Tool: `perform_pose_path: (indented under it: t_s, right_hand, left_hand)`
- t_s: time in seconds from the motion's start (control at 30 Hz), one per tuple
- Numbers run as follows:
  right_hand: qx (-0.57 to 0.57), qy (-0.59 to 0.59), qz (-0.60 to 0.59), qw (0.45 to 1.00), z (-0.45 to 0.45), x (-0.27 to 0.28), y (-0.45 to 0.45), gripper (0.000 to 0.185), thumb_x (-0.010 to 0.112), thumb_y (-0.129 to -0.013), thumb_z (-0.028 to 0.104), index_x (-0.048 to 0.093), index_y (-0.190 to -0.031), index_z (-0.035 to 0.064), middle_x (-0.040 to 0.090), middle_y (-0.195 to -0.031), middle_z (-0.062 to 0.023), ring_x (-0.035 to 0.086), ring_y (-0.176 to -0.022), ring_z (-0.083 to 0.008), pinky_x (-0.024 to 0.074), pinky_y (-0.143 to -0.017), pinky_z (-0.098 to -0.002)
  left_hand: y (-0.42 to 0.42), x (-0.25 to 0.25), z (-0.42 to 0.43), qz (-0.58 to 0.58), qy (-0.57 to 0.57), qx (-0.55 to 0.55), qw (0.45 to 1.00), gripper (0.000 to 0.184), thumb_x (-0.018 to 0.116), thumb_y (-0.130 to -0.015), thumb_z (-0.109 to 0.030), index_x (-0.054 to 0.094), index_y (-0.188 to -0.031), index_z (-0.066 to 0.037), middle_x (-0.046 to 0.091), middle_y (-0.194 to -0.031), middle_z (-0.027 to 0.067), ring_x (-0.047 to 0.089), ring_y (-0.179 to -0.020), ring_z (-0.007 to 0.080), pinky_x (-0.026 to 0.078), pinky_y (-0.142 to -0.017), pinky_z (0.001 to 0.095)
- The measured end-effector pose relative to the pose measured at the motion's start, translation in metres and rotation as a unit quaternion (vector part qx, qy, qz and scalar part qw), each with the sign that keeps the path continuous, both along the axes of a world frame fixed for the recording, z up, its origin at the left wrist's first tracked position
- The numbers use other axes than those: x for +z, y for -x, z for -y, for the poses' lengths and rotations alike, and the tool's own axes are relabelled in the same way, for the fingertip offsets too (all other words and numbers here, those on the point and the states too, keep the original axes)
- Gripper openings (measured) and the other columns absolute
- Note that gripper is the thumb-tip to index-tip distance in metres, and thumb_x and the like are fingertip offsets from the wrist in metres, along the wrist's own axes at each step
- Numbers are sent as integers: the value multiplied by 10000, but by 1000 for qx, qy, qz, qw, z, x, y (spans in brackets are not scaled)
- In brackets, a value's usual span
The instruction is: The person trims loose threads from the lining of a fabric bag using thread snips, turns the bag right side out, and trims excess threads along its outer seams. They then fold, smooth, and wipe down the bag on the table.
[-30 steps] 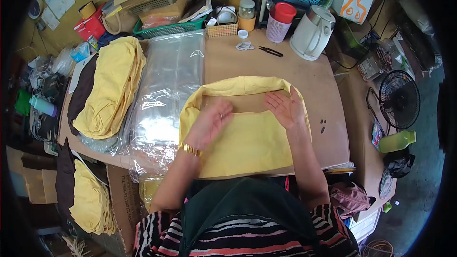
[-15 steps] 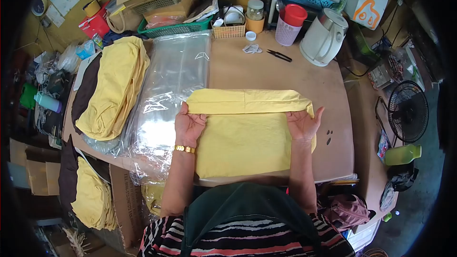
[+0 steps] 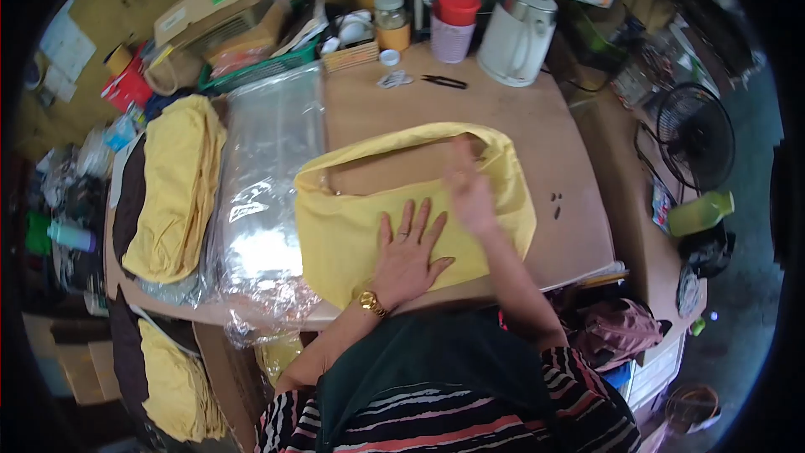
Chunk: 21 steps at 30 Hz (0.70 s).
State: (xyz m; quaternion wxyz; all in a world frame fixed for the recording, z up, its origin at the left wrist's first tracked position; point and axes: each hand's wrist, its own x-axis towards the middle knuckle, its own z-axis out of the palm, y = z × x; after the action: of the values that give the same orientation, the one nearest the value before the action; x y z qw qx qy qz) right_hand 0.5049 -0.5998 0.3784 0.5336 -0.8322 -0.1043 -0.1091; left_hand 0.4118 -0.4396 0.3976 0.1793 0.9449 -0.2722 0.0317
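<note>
A yellow cloth piece (image 3: 360, 235), shaped like a soft bag with a wide band looping over its top, lies spread on the brown tabletop. The tabletop shows through the gap below the band. My left hand (image 3: 406, 262) presses flat on the lower middle of the cloth, fingers spread. Over the right end of the gap, close to the band, is my right hand (image 3: 471, 200); its fingers are stretched forward and somewhat blurred, with nothing visible in them. Whether its fingertips touch the cloth I cannot tell.
Clear plastic sleeves (image 3: 268, 159) lie left of the cloth, beside a stack of folded yellow cloth (image 3: 176, 193). Small black snips (image 3: 444, 81), a white kettle (image 3: 517, 38) and a red cup (image 3: 459, 7) are toward the back. A fan (image 3: 696, 130) stands at right.
Both hands have let go of the folded top band. The band now lies looped away from the body, leaving a gap. The left hand moved right onto the cloth; the right moved left.
</note>
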Motion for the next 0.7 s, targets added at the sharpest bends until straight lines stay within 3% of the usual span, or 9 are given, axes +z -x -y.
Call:
perform_pose_path:
  t_s: [0.03,0.07,0.1,0.2,0.27,0.37,0.5,0.63,0.7]
  right_hand:
    - [-6,210,137,968,-14,1,23,673,489,-966,395,298,-1463,-18,332,-1526,-159,290,-1428,-319,226,-1153,-514]
    - [59,303,93,946,-29,9,54,694,511,-945,410,308,-1468,2,332,-1526,-160,264,-1440,-313,205,-1149,-541]
    - [125,391,45,911,-36,17,74,715,533,-924,426,317,-1473,21,331,-1527,-162,237,-1452,-308,184,-1146,-569]
    - [112,526,82,839,33,-3,62,718,542,-911,450,347,-1458,29,317,-1533,-166,223,-1456,-304,170,-1133,-602]
    - [-114,565,42,816,83,2,35,701,541,-910,456,367,-1439,29,310,-1533,-157,246,-1447,-299,170,-1134,-598]
    - [18,551,-124,825,100,49,21,725,497,-927,510,356,-1441,18,297,-1521,-203,268,-1424,-319,154,-1134,-614]
    - [44,443,3,895,65,8,21,795,486,-921,562,269,-1493,53,276,-1532,-184,195,-1456,-325,154,-1140,-606]
    - [1,523,-23,852,63,12,12,845,484,-905,606,237,-1510,70,200,-1567,-173,114,-1477,-304,141,-1160,-561]
    - [-7,527,16,850,68,17,10,734,515,-900,578,395,-1443,99,352,-1500,-182,302,-1417,-293,256,-1128,-514]
  left_hand:
    - [-1,0,-2,-23,-29,0,999,673,514,-923,-442,337,-1490,-124,280,-1548,171,202,-1444,381,91,-1120,648]
    - [-2,0,-3,-45,-60,0,997,700,519,-909,-465,336,-1491,-123,231,-1571,169,144,-1461,386,39,-1113,669]
    - [-1,-2,-1,-43,-59,-14,997,700,519,-909,-465,336,-1491,-123,231,-1571,169,144,-1461,386,39,-1113,669]
    - [-3,-6,1,-9,-125,-7,992,722,520,-904,-495,337,-1491,-116,220,-1575,166,160,-1457,388,58,-1116,660]
    - [0,-5,1,-10,-37,12,999,738,517,-900,-522,340,-1489,-115,222,-1572,174,155,-1459,385,59,-1115,661]
    - [-1,-1,4,-9,-42,14,999,726,515,-903,-523,347,-1488,-128,222,-1570,179,164,-1455,387,71,-1111,664]
    - [1,-4,2,5,-54,14,998,744,521,-885,-583,369,-1482,-167,224,-1568,183,179,-1444,409,86,-1097,679]
    - [11,-1,-3,-9,-50,10,999,775,530,-850,-642,391,-1471,-199,217,-1566,188,175,-1435,439,90,-1065,722]
    - [20,9,-5,-3,-80,83,993,815,538,-819,-684,397,-1467,-211,223,-1560,193,176,-1408,502,113,-1018,768]
